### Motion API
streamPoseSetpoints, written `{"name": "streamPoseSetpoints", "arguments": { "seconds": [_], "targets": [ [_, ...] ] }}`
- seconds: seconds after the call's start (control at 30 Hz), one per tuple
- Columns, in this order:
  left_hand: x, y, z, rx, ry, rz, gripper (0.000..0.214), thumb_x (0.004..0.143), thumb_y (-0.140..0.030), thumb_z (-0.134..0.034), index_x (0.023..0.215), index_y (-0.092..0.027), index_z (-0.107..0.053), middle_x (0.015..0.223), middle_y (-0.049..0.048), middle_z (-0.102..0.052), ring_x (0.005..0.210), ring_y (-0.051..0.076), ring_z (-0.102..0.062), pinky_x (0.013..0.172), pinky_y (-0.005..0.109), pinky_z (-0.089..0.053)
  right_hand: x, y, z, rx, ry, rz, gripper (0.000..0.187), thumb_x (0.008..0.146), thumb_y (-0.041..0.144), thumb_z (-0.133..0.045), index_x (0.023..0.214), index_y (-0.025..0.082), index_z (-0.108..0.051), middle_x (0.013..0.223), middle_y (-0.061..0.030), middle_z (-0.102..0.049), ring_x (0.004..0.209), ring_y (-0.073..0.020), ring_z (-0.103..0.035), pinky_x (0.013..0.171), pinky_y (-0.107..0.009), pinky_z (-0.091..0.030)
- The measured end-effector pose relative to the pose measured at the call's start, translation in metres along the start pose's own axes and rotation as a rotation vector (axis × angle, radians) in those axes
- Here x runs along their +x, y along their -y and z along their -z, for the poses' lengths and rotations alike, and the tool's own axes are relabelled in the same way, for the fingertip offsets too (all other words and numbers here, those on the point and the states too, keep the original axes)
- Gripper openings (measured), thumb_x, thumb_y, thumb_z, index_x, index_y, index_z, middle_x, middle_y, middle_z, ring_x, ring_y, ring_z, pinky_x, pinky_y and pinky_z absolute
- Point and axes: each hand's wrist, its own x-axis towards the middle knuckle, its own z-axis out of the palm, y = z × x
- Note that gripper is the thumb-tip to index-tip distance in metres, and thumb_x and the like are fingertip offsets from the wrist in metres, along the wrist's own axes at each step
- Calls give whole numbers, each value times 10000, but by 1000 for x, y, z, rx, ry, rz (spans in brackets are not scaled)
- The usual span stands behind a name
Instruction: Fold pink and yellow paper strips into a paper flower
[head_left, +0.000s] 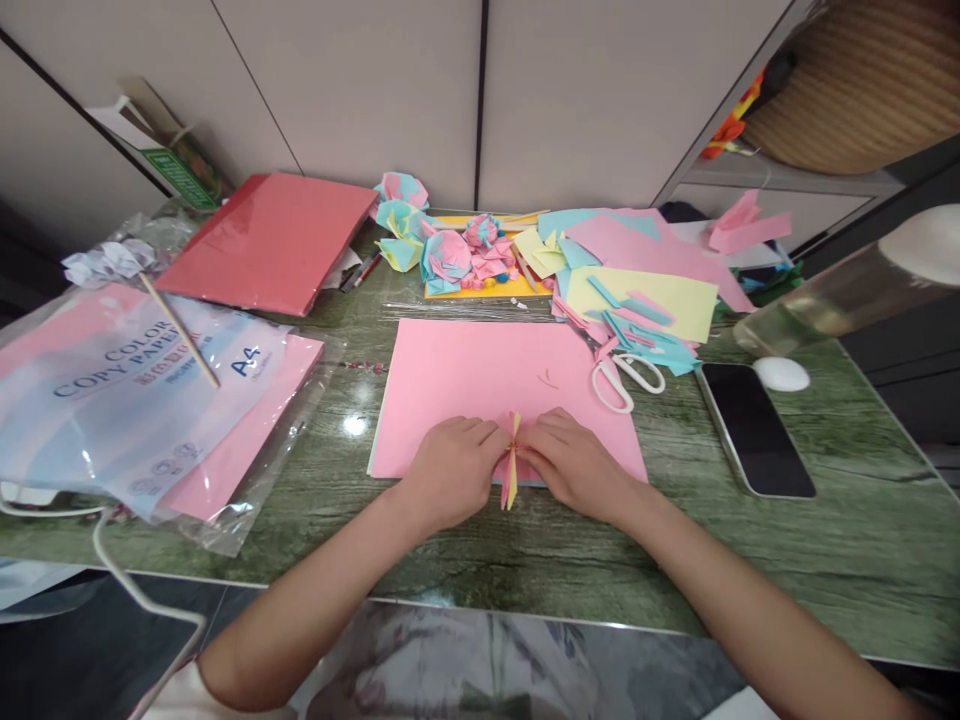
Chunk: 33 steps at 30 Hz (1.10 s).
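Note:
My left hand and my right hand meet over the near edge of a pink paper sheet. Between their fingertips stands a small folded bundle of pink and yellow paper, upright on edge and pinched from both sides. Both hands are closed on it, knuckles up. White-handled scissors lie on the sheet's right edge, just beyond my right hand.
A bagged pack of colour copy paper with a wooden stick lies left. A red folder sits behind it. Paper flowers and paper scraps lie at the back. A phone, a white mouse and a bottle are right.

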Motion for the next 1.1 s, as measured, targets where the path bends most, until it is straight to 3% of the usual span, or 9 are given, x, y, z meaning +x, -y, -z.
{"name": "streamPoseSetpoints", "arguments": {
  "seconds": [0.23,0.53,0.83,1.0,1.1],
  "targets": [
    [-4,0,6,-117,116,39,206,852,-167,-356,987,-195,-509,744,7,-630,665,174,-581,567,281,-385,2,8,11,159,135,-67,172,890,186,-361,810,188,-514,744,-22,-558,696,-143,-458,681,-282,-371],
    [-2,-9,12,-158,85,90,188,850,-171,-355,970,-169,-500,875,42,-620,748,193,-566,640,305,-405,2,8,16,205,87,-160,192,901,252,-359,815,184,-516,762,-27,-568,720,-146,-458,691,-277,-357],
    [0,-5,23,-632,154,152,265,904,-249,-277,862,-185,-530,859,10,-608,782,150,-542,717,260,-389,5,13,23,313,137,-268,185,878,279,-408,850,185,-565,763,0,-599,702,-128,-484,663,-254,-348],
    [0,-6,27,-808,206,161,313,899,-270,-285,802,-188,-571,805,-11,-601,762,131,-519,728,240,-364,4,15,30,461,207,-323,197,857,257,-435,777,179,-598,691,20,-598,630,-101,-493,598,-225,-343],
    [1,-7,28,-914,250,207,290,877,-304,-344,773,-170,-579,711,-19,-559,664,111,-475,647,219,-350,2,15,33,662,286,-371,199,851,282,-451,789,171,-604,694,14,-599,620,-95,-501,582,-215,-361]
  ]
}}
